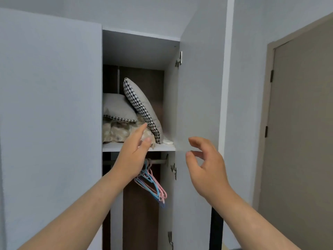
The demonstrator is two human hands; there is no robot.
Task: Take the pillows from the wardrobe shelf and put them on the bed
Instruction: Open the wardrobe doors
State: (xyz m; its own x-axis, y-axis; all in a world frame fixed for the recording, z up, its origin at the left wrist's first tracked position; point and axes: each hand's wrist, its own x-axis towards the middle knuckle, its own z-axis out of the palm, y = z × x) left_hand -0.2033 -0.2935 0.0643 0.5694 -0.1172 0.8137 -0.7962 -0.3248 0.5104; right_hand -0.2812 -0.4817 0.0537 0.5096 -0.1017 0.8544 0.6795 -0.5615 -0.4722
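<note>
Two pillows are on the wardrobe shelf (126, 147), which is a white board in the open compartment, above the hanging space. The standing pillow (144, 107) is grey on its face and has a black and white houndstooth band along its edge. It stands on one end near the right side of the shelf and leans to the left, with its top toward the far wall. The flat pillow (117, 110) has the same grey cloth and the same houndstooth edge. It lies at the left, on a beige patterned bundle, and it touches the standing pillow.
</note>
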